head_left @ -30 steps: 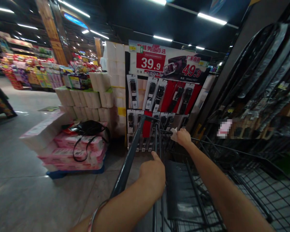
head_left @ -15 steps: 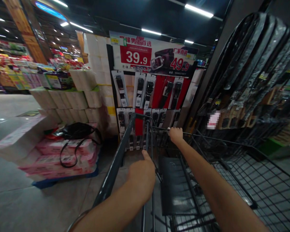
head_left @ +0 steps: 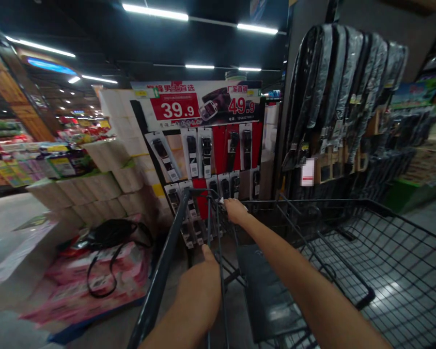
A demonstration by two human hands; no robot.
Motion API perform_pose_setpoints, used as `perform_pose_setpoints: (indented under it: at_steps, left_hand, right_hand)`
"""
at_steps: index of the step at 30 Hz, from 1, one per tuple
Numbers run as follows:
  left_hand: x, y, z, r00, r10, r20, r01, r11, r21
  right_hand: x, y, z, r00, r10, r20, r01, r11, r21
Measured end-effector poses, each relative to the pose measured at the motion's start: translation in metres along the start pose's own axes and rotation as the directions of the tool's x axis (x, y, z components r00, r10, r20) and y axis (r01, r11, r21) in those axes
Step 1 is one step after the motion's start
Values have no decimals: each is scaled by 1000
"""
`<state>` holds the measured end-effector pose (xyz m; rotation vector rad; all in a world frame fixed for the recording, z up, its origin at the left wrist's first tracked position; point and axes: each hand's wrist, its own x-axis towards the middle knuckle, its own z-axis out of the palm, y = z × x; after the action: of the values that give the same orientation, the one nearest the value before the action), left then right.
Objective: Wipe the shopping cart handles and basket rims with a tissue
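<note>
A dark grey shopping cart (head_left: 366, 201) stands before me, its thick handle bar (head_left: 160, 276) running up on the left. My right hand (head_left: 235, 211) is closed at the cart's far top rail, and small white bits show at its edges, too small to name. My left hand (head_left: 201, 283) is low between the handle bar and the upright wires; one digit points forward, while the other fingers are curled and hidden underneath. Just right of it lies the black child-seat flap (head_left: 263, 291). The wire basket on the right holds nothing that I can see.
Ahead stands a rack of packaged belts (head_left: 206, 152) under a price sign (head_left: 174, 106). Bagged black goods (head_left: 323, 82) hang at right. On the left are stacked paper rolls (head_left: 90, 194) and pink packs (head_left: 105, 271) with a black bag (head_left: 111, 233) on top.
The view has swung right and tilted up, so the belt rack sits further left and lower. More of the basket shows. Both hands keep their places about the cart.
</note>
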<state>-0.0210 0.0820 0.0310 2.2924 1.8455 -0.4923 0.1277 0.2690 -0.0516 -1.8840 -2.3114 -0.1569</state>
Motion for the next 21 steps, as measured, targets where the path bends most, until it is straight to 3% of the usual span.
perform_pose_setpoints:
  at_steps: [6, 14, 21]
  left_hand:
    - [-1, -1, 0, 1000, 1, -10, -2, 1000, -11]
    - [-3, -1, -2, 1000, 14, -17, -15, 998, -54]
    - [-5, 0, -4, 999, 24, -22, -26, 997, -67]
  right_hand:
    - [-18, 21, -1, 1000, 1, -16, 0, 1000, 9]
    - [-34, 69, -13, 965, 258, 35, -258, 966, -4]
    - [-24, 76, -24, 910, 406, -87, -404, 914, 42]
